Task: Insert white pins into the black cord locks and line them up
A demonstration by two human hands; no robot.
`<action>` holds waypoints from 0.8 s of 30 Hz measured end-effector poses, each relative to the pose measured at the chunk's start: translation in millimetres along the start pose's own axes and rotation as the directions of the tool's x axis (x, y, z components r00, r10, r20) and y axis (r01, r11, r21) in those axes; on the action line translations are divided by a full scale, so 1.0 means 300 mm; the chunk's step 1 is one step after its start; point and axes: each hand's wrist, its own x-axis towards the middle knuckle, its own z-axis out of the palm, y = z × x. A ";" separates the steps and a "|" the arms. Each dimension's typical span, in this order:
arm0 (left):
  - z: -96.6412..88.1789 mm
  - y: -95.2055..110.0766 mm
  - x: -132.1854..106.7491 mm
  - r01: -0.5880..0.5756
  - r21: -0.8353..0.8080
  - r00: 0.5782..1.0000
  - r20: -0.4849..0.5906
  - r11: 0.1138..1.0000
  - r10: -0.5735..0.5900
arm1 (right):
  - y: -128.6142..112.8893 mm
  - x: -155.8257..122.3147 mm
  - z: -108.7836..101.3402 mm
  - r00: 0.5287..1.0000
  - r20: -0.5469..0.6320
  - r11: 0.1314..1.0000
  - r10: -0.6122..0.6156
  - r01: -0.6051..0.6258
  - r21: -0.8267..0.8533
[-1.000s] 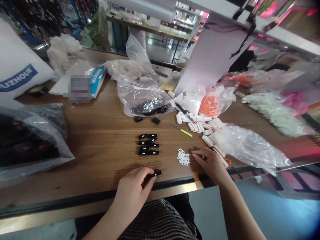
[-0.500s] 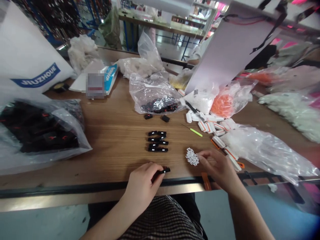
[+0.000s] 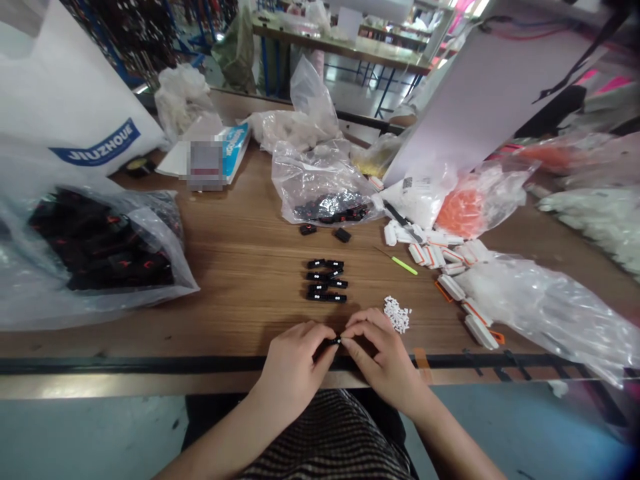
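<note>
workbench: long wooden table (image 3: 225, 320) across the front of the lap, near edge just below the hands, everything within arm's reach
10 o'clock: white printed sack (image 3: 85, 93) standing behind a large clear plastic bag (image 3: 107, 303) of black parts with red marks, open side toward the work area, seemingly for easy reach
12 o'clock: smaller clear bag (image 3: 323, 187) of black parts, two loose black pieces just below it
2 o'clock: orange-filled bag (image 3: 463, 212), white-and-orange pieces (image 3: 430, 255) strewn beside it, yellow-green handled pick (image 3: 404, 265) nearby
rows: black parts (image 3: 326, 280) laid flat in short, tidy rows, apparently kept apart for easy picking
1 o'clock: small heap of white bits (image 3: 397, 315) just beside the right hand (image 3: 377, 350), close to the fingers
6 o'clock: left hand (image 3: 295, 363) facing the right across the table's near edge
grip: narrow, fingertips of both hands pinching one small black plastic part (image 3: 334, 341) between them, close in front of the body for fine control
</note>
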 end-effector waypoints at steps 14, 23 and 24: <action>0.003 0.000 -0.002 0.021 -0.025 1.000 0.004 0.999 -0.021 | -0.007 -0.014 -0.011 0.976 -0.009 0.951 -0.218 0.211 -0.226; -0.054 -0.025 0.018 0.055 0.163 0.997 -0.062 0.985 -0.045 | 0.047 -0.045 -0.053 0.988 -0.086 0.975 -0.129 0.111 -0.192; -0.067 -0.034 0.022 0.071 0.194 0.995 -0.089 0.978 -0.055 | 0.061 -0.042 -0.071 0.987 -0.114 0.973 -0.113 0.086 -0.216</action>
